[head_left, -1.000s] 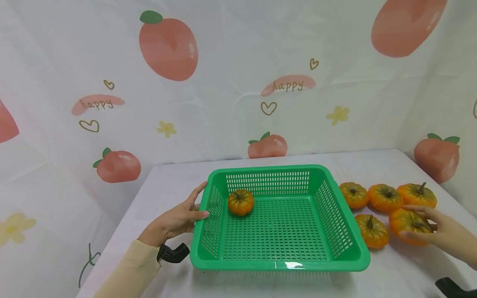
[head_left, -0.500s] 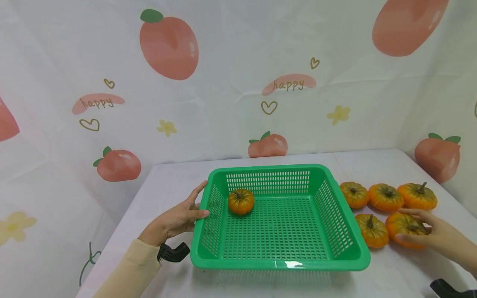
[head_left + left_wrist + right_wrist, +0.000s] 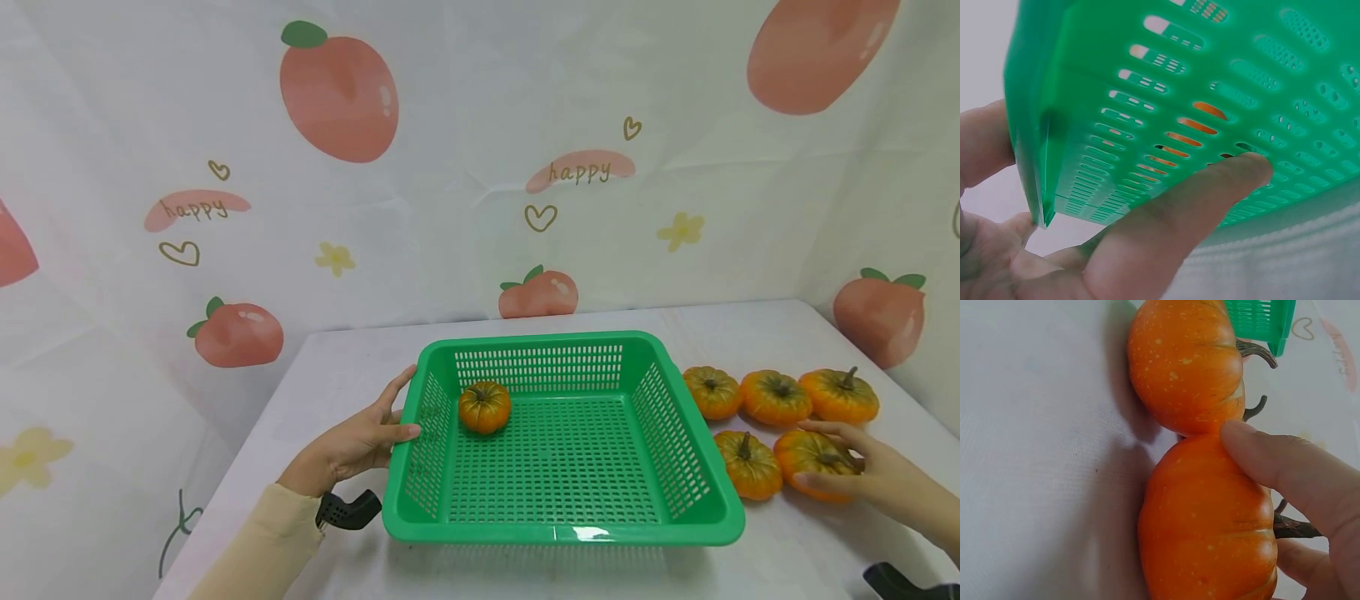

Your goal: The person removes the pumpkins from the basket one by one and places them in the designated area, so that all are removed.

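A green plastic basket [image 3: 480,533] with slotted walls stands mid-table, and one small orange pumpkin [image 3: 484,408] lies inside near its left wall. My left hand [image 3: 356,442] grips the basket's left side, thumb over the rim; the left wrist view has a finger against the slotted wall [image 3: 1110,181] from outside. To the basket's right, my right hand [image 3: 877,479] holds a pumpkin [image 3: 806,457] by its sides between thumb and fingers. Its neighbour, another pumpkin [image 3: 748,467], sits right up against it, as the right wrist view shows.
Behind the held pumpkin, a row of three more pumpkins [image 3: 776,398] runs along the right side of the white-covered table [image 3: 352,358]. A white cloth backdrop [image 3: 465,108] printed with peaches rises behind. Black wrist devices [image 3: 348,510] are strapped at both wrists.
My right hand has shifted slightly left with its pumpkin, closing the small gap to the neighbouring one. The left hand and basket stay put.
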A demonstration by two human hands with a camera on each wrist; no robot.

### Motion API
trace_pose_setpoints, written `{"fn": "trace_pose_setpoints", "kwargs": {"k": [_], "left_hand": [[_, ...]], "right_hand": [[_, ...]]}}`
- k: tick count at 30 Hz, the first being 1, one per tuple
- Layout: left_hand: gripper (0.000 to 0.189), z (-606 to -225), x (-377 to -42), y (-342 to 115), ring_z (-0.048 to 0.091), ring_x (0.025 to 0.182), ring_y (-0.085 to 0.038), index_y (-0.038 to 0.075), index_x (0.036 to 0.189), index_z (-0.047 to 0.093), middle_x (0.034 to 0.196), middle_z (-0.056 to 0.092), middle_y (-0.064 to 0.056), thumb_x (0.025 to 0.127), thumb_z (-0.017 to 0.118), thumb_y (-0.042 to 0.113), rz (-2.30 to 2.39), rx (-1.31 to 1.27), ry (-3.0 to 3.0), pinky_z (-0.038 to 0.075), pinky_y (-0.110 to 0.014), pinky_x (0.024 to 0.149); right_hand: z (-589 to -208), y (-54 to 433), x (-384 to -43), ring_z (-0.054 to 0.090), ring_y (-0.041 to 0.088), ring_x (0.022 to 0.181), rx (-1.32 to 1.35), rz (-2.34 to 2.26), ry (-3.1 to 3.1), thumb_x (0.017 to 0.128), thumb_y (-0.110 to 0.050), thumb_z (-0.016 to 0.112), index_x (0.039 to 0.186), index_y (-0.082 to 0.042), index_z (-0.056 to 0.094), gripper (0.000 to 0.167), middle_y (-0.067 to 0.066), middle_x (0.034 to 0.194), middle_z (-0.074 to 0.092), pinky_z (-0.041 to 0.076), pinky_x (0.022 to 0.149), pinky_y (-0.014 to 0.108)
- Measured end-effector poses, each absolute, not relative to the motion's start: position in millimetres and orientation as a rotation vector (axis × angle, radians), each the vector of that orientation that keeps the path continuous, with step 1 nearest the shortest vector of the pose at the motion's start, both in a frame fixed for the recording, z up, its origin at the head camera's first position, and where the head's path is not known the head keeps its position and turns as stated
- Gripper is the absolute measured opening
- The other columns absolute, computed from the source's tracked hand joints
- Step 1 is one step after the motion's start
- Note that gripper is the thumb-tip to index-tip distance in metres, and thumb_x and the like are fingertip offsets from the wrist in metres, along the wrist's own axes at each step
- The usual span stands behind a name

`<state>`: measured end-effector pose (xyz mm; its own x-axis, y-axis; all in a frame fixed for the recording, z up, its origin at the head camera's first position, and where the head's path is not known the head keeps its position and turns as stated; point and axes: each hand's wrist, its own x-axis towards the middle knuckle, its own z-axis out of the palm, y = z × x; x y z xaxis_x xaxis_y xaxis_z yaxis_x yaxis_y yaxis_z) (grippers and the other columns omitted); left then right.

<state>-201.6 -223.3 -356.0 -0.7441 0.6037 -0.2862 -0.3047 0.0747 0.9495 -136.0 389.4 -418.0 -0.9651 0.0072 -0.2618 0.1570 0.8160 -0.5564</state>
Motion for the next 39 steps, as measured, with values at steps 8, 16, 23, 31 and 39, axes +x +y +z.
{"fn": "trace_pose_setpoints", "kwargs": {"k": [8,16,23,31,39], "left_hand": [[0.097,-356.3,-202.0,-222.5,0.063,0.109,-0.033,0.046,0.151,-0.012,0.151,0.024,-0.032,0.096,0.058,0.006,1.75,0.289,1.694,0.051,-0.053,0.09],[0.098,-356.0,-202.4,-222.5,0.064,0.108,-0.033,0.047,0.151,-0.011,0.151,0.024,-0.032,0.095,0.06,0.007,1.752,0.281,1.698,0.051,-0.053,0.089],[0.099,-356.2,-202.1,-222.6,0.065,0.106,-0.031,0.046,0.151,-0.012,0.15,0.026,-0.032,0.095,0.06,0.007,1.754,0.28,1.7,0.052,-0.052,0.089],[0.098,-356.9,-201.9,-222.6,0.064,0.107,-0.032,0.047,0.151,-0.011,0.151,0.026,-0.031,0.095,0.06,0.007,1.751,0.278,1.702,0.051,-0.053,0.089],[0.099,-356.6,-201.9,-222.7,0.064,0.108,-0.032,0.047,0.151,-0.011,0.151,0.025,-0.031,0.095,0.06,0.008,1.75,0.284,1.703,0.051,-0.053,0.089]], "right_hand": [[-418.6,390.7,-137.4,0.026,0.066,0.108,0.118,-0.885,2.728,0.091,-0.045,0.064,0.139,0.011,0.022,0.085,0.05,0.131,0.015,0.033,0.079,0.079],[-421.0,393.7,-139.4,0.028,0.066,0.108,0.112,-0.87,2.713,0.09,-0.046,0.064,0.14,0.01,0.021,0.086,0.051,0.13,0.017,0.034,0.079,0.078],[-423.3,396.2,-141.7,0.024,0.068,0.11,0.132,-0.876,2.678,0.09,-0.049,0.063,0.142,0.009,0.018,0.09,0.051,0.132,0.013,0.033,0.08,0.078],[-423.9,395.2,-140.8,0.023,0.067,0.11,0.151,-0.879,2.663,0.09,-0.05,0.062,0.143,0.01,0.015,0.092,0.052,0.132,0.012,0.033,0.081,0.078],[-423.1,393.7,-139.9,0.02,0.067,0.111,0.157,-0.893,2.651,0.09,-0.05,0.062,0.143,0.01,0.013,0.094,0.051,0.133,0.01,0.032,0.082,0.078]]}}
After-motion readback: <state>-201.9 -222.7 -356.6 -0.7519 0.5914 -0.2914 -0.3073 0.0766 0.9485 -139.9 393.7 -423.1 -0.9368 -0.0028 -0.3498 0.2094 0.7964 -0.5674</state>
